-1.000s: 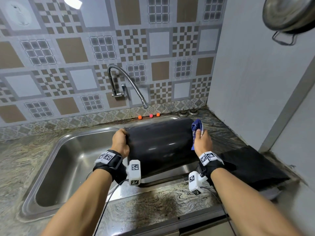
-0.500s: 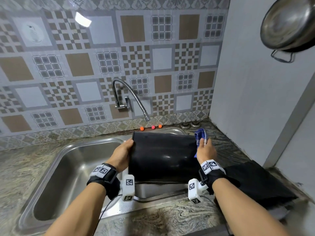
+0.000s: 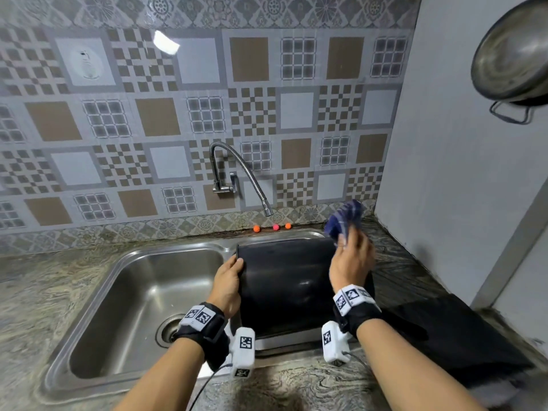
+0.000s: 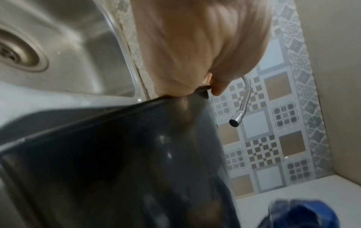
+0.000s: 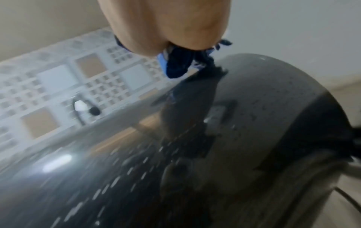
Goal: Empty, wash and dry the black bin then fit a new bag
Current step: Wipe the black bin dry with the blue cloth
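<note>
Cloth [image 3: 345, 218] lifted; left hand [image 3: 226, 281] grips bin [image 3: 286, 284].

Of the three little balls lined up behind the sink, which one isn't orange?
The middle small ball is pink. The left small ball and the right small ball beside it are both orange. All three sit along the back rim of the steel sink, below the tap.

Even, fairly bright indoor light; a lamp's white glare sits on the tiled wall [image 3: 166, 43] and the glossy bin [image 5: 175, 154]. The head view bows at its edges. Both wrist views are smeared, probably by motion, and the cloth [image 3: 345, 218] blurs.
</note>
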The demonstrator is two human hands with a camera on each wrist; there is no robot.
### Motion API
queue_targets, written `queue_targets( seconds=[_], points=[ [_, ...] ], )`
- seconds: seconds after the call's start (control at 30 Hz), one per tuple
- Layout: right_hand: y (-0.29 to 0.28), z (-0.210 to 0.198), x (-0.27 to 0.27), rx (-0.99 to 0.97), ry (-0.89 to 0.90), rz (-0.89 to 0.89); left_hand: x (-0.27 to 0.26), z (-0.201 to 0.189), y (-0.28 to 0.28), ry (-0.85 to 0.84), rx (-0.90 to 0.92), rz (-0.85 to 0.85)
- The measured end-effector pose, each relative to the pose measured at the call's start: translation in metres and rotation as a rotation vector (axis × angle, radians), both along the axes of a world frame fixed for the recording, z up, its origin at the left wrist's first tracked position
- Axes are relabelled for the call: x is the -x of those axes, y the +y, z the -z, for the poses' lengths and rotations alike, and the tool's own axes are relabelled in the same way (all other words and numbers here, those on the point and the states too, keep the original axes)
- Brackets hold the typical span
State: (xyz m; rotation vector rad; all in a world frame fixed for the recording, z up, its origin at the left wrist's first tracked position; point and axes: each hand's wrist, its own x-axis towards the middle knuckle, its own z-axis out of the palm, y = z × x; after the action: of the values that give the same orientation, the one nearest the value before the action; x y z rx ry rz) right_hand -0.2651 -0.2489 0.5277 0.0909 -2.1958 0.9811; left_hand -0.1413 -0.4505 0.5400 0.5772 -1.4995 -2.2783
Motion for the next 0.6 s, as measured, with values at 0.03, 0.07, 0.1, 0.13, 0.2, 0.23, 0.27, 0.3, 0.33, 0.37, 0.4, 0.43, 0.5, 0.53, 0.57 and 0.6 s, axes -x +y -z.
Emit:
queue_targets(
  seconds=[0.03, 0.07, 0.1, 0.13, 0.2, 0.23, 0.27, 0.3, 0.33, 0.37, 0.4, 0.43, 0.5, 0.53, 0.57, 0.6],
  points=[
    [-0.007, -0.003, -0.007, -0.063, 0.088, -0.062, 0.003, -0.001, 0.001, -0.004, -0.017, -0.012],
    [-0.014, -0.004, -0.017, -0.138, 0.161, -0.131, 0.006, -0.002, 0.003, 0.003, -0.038, -0.027],
    [-0.022, -0.003, -0.029, -0.227, 0.218, -0.207, 0.009, -0.004, 0.003, 0.004, -0.053, -0.052],
    [-0.029, 0.002, -0.043, -0.327, 0.257, -0.297, 0.012, -0.006, 0.003, 0.01, -0.063, -0.074],
    [-0.04, 0.018, -0.072, -0.544, 0.251, -0.488, 0.015, -0.012, 0.002, 0.028, -0.067, -0.087],
    [-0.043, 0.025, -0.082, -0.633, 0.208, -0.555, 0.014, -0.016, 0.001, 0.02, -0.064, -0.081],
    [-0.046, 0.03, -0.087, -0.685, 0.164, -0.587, 0.014, -0.018, 0.001, 0.018, -0.062, -0.07],
    [-0.048, 0.031, -0.09, -0.697, 0.127, -0.595, 0.012, -0.02, 0.0, 0.013, -0.064, -0.065],
    [-0.049, 0.03, -0.089, -0.693, 0.102, -0.597, 0.012, -0.019, -0.002, 0.01, -0.067, -0.062],
    [-0.05, 0.027, -0.087, -0.699, 0.081, -0.599, 0.012, -0.019, -0.002, 0.003, -0.069, -0.059],
    [-0.05, 0.024, -0.084, -0.721, 0.069, -0.603, 0.013, -0.017, -0.003, -0.004, -0.071, -0.054],
    [-0.049, 0.023, -0.08, -0.75, 0.067, -0.602, 0.013, -0.016, -0.003, -0.018, -0.063, -0.053],
    [-0.044, 0.026, -0.072, -0.778, 0.05, -0.564, 0.014, -0.016, -0.003, -0.026, -0.054, -0.057],
    [-0.039, 0.028, -0.068, -0.758, 0.022, -0.525, 0.015, -0.016, -0.004, -0.026, -0.058, -0.07],
    [-0.034, 0.03, -0.063, -0.721, -0.012, -0.471, 0.015, -0.014, -0.005, -0.031, -0.055, -0.09],
    [-0.027, 0.032, -0.057, -0.679, -0.047, -0.402, 0.015, -0.011, -0.009, -0.042, -0.042, -0.109]
  ],
)
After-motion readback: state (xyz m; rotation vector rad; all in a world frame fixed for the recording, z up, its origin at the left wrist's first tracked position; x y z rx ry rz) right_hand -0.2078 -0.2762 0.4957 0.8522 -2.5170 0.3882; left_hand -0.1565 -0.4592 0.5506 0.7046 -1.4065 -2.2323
